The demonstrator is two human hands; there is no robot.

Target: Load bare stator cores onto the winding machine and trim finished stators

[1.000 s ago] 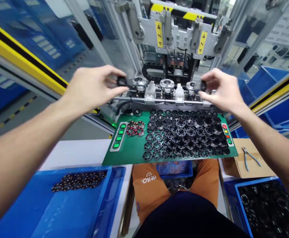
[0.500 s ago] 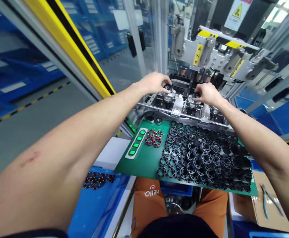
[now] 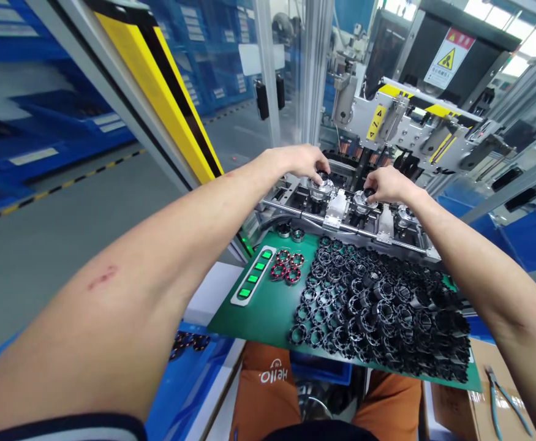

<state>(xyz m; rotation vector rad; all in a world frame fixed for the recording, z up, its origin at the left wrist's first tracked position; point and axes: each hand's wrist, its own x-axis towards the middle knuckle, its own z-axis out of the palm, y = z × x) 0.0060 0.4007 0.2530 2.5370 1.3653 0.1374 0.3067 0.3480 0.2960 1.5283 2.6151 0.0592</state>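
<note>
My left hand (image 3: 307,162) pinches a black stator core (image 3: 324,175) at the left round metal holder (image 3: 319,192) of the winding machine. To its right, the bent fingers of my right hand (image 3: 387,184) grip another dark stator core (image 3: 368,193), mostly hidden by the fingertips, over the middle holder (image 3: 362,204). A third holder (image 3: 404,214) stands further right, partly behind my right forearm. Nearer to me, many black stator cores (image 3: 358,288) lie in stacked rows on a green board (image 3: 244,318). Several copper-wound stators (image 3: 287,267) form a small group left of them.
A panel with green-lit buttons (image 3: 253,277) lies at the board's left. Above the holders hangs the machine head (image 3: 403,119). A yellow-black post (image 3: 176,98) rises at left. Pliers (image 3: 502,398) lie on a cardboard box (image 3: 472,404); a blue bin (image 3: 176,380) holds wound stators.
The camera view has tilted and shifted, so the scene sits lower and further right. Both hands stay at the same two holders; the left fingers are slightly lower on their core.
</note>
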